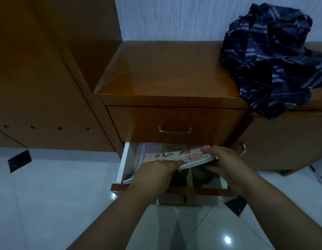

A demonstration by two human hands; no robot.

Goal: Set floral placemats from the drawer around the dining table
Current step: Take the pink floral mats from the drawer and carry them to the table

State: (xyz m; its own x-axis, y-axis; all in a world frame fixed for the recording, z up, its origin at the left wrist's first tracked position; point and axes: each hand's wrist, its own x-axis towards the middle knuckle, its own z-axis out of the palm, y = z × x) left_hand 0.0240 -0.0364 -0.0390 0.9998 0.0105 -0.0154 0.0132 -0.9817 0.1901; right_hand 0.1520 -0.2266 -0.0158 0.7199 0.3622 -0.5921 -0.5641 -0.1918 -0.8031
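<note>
Both forearms reach fwd into open lower drawer (124, 159). Left hand (153, 171), fingers curled, grips near edge of floral placemats (174, 156) stack at 11 o'clock of it. Right hand (222, 162) pinches stack's right end, thumb on top. Upper drawer (174, 123) closed at 12; striped cloth (270, 56) w/ cabinet top (165, 73) at 1-2 o'clock.

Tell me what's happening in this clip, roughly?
A person is reaching into the open lower drawer of a wooden cabinet. The left hand and right hand grip a stack of floral placemats, its front edge raised but still inside the drawer. The upper drawer is closed, and a dark striped cloth lies crumpled on top.
</note>
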